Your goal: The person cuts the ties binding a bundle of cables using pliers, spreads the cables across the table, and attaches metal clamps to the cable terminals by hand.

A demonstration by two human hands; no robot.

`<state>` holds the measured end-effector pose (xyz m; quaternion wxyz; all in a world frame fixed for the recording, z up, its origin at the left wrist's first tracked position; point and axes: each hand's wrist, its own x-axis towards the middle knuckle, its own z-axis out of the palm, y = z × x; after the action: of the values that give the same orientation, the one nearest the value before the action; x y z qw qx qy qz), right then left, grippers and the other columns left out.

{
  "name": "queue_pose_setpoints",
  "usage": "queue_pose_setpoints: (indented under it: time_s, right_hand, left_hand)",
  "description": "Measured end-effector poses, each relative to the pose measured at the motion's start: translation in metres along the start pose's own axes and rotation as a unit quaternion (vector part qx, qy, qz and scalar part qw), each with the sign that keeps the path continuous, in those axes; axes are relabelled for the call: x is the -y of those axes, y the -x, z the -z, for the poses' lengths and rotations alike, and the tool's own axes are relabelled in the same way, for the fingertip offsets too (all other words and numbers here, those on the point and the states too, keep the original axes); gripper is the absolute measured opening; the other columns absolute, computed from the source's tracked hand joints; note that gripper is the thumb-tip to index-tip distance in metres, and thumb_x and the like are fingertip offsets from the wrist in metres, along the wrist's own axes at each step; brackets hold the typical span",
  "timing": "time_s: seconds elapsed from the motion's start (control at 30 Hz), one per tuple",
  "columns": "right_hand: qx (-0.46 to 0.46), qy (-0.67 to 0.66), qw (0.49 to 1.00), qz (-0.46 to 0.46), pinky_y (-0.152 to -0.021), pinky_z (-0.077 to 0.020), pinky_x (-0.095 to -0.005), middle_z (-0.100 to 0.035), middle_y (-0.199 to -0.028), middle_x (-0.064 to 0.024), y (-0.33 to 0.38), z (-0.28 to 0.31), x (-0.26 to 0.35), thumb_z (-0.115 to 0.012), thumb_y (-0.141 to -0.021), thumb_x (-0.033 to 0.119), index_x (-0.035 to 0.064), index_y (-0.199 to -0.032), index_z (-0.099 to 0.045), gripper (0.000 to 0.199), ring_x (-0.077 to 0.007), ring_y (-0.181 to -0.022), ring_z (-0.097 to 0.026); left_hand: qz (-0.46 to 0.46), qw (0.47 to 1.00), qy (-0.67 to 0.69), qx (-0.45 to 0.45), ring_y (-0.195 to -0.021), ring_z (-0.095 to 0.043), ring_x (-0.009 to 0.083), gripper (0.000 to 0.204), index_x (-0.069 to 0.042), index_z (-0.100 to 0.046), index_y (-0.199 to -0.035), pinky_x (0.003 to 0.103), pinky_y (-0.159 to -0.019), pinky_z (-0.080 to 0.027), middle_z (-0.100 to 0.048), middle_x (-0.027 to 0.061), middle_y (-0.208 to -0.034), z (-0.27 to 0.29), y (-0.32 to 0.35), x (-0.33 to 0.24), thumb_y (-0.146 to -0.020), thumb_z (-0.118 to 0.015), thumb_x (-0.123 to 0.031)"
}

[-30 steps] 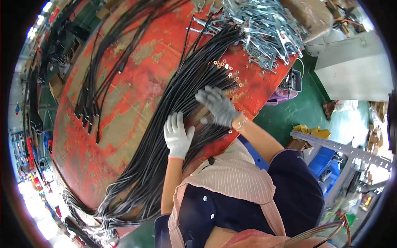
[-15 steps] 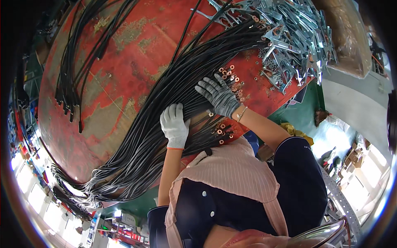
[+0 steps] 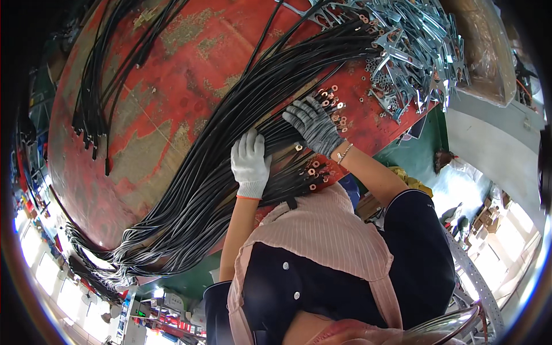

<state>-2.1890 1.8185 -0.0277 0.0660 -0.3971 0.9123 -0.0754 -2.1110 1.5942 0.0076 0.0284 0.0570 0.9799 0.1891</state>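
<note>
Black cable bundle is being sorted on the red table. Left hand is pressed flat, open; right hand is spread over the lugged ends. Ends are best being kept aligned, strands untangled.

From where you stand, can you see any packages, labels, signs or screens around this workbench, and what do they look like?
Bag: far right, beyond the table; a bulging sack wrapped in clear brownish plastic.
Cardboard boxes: lower right, on the floor; small, brown, too small to detail.
No labels, signs or screens can be made out; the red table bears only black cables and metal brackets.
</note>
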Motion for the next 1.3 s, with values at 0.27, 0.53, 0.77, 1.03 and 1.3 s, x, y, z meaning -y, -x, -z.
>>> queue_pose_setpoints:
  time_s: [0.27, 0.53, 0.77, 1.03, 1.3]
  right_hand:
    - [0.132, 0.081, 0.987, -0.046, -0.122, -0.0219, -0.0481, -0.054, -0.14, -0.0059, -0.012, 0.016, 0.005, -0.072, -0.079, 0.036, 0.0183, -0.142, -0.05, 0.069, -0.0243, -0.135, -0.046]
    - [0.166, 0.055, 0.983, -0.051, -0.107, -0.0385, -0.0433, -0.056, -0.131, -0.0046, -0.032, 0.026, 0.002, -0.087, -0.061, 0.047, 0.0186, -0.14, -0.052, 0.091, -0.0269, -0.123, -0.053]
    - [0.168, 0.015, 0.986, -0.008, -0.099, -0.0449, -0.0418, -0.059, -0.121, -0.007, -0.028, 0.016, -0.011, -0.086, -0.059, 0.051, 0.0153, -0.135, -0.057, 0.088, -0.0281, -0.116, -0.056]
    - [0.111, -0.14, 0.984, 0.018, -0.107, -0.0407, -0.043, -0.054, -0.136, -0.0139, -0.011, 0.038, -0.01, -0.08, -0.074, 0.049, 0.0125, -0.144, -0.048, 0.084, -0.0331, -0.126, -0.052]
    - [0.021, -0.894, 0.288, -0.342, -0.109, -0.0436, -0.0367, -0.046, -0.144, -0.0112, -0.012, 0.025, -0.004, -0.068, -0.095, 0.02, 0.0036, -0.156, -0.016, 0.082, -0.0219, -0.131, -0.051]
  left_hand:
    - [-0.057, 0.998, 0.023, -0.029, -0.115, -0.058, 0.0313, 0.068, -0.007, -0.054, -0.124, 0.044, -0.099, -0.045, -0.06, 0.0115, -0.129, -0.006, 0.009, 0.008, -0.065, -0.085, -0.021]
    - [-0.075, 0.994, -0.081, 0.001, -0.11, -0.06, 0.031, 0.072, -0.005, -0.049, -0.132, 0.044, -0.092, -0.049, -0.059, 0.0127, -0.126, -0.013, -0.001, 0.014, -0.075, -0.081, -0.035]
    - [-0.019, 0.988, -0.072, 0.135, -0.113, -0.06, 0.0343, 0.074, -0.003, -0.05, -0.134, 0.044, -0.095, -0.049, -0.059, 0.0161, -0.129, 0.009, -0.009, 0.0, -0.079, -0.077, -0.045]
    - [0.107, 0.983, -0.144, 0.044, -0.142, -0.035, 0.0358, 0.117, -0.005, -0.028, -0.153, 0.052, -0.116, -0.028, -0.041, 0.0204, -0.149, 0.039, -0.089, 0.016, -0.061, -0.086, -0.049]
    - [0.131, 0.963, -0.149, 0.182, -0.143, -0.034, 0.0323, 0.135, -0.006, -0.018, -0.156, 0.049, -0.116, -0.028, -0.035, 0.0186, -0.154, 0.034, -0.12, 0.003, -0.052, -0.091, -0.052]
